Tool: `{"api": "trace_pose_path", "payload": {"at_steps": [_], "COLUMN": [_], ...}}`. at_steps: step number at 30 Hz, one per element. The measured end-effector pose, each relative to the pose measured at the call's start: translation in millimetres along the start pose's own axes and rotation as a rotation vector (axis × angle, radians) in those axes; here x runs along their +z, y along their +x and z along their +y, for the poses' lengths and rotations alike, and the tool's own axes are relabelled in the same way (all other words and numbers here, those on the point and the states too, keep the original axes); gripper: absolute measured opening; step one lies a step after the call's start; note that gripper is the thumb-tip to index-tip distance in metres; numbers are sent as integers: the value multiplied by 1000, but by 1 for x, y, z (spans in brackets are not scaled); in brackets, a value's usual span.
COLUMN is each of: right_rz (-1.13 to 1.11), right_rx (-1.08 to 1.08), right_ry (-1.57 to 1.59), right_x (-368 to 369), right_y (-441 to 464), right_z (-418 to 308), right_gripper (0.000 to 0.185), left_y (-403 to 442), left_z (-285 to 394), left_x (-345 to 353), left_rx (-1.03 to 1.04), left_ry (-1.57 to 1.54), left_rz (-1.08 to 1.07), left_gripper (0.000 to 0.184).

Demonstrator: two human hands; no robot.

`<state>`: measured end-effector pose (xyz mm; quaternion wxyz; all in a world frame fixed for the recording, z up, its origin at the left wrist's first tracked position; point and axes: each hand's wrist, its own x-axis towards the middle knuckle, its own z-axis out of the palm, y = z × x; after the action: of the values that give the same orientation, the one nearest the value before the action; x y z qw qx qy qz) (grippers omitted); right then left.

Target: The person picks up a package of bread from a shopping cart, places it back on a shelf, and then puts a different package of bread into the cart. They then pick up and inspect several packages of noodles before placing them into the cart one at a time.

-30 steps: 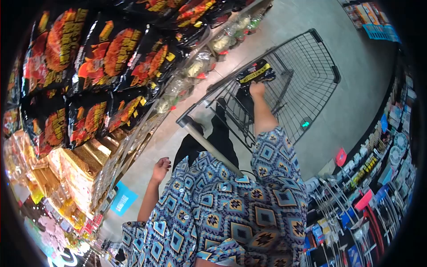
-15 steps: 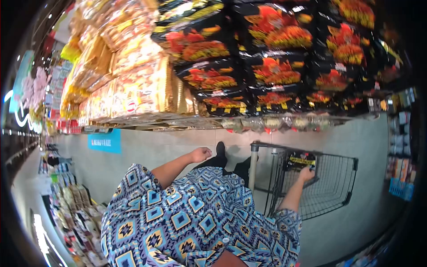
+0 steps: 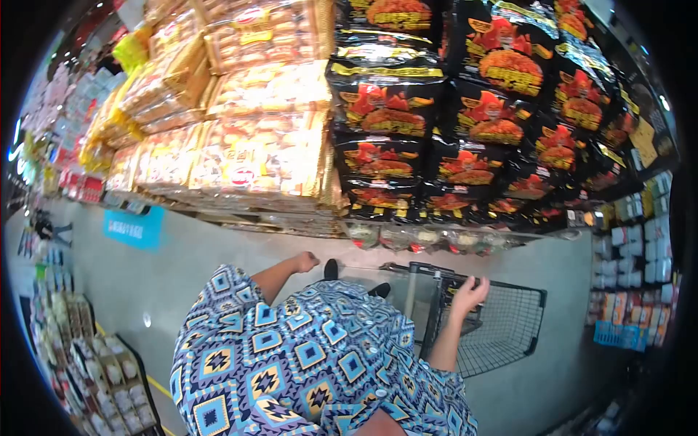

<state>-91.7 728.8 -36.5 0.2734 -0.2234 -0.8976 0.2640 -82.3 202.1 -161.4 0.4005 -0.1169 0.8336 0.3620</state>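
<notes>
One cart (image 3: 511, 317), 4 o'clock, near the loosely spread right hand (image 3: 471, 293); left hand (image 3: 305, 261) closure indeterminable; grey floor (image 3: 200, 247); black packets (image 3: 488, 116) stacked, 1 o'clock.

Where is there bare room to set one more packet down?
The black wire shopping cart shows bare mesh beyond the right hand, toward its far end. Grey floor lies free between the cart and the blue plastic basket, also between the light-blue rectangular sign and the patterned shirt. Crowded: glossy black packets and shiny gold packets, stacked tightly.
</notes>
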Motion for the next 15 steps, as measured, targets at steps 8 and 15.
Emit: {"api": "trace_pose_path", "payload": {"at_steps": [8, 15], "right_rz": [-328, -54], "right_rx": [-208, -1139], "right_ry": [376, 314], "right_x": [-38, -56], "right_y": [86, 166], "right_z": [-171, -392], "right_gripper": [17, 23], "left_y": [-4, -15], "left_z": [5, 38], "left_x": [-7, -3], "left_rx": [-11, 95], "left_ry": [-213, -423], "left_rz": [19, -25], "left_gripper": [39, 25]}}
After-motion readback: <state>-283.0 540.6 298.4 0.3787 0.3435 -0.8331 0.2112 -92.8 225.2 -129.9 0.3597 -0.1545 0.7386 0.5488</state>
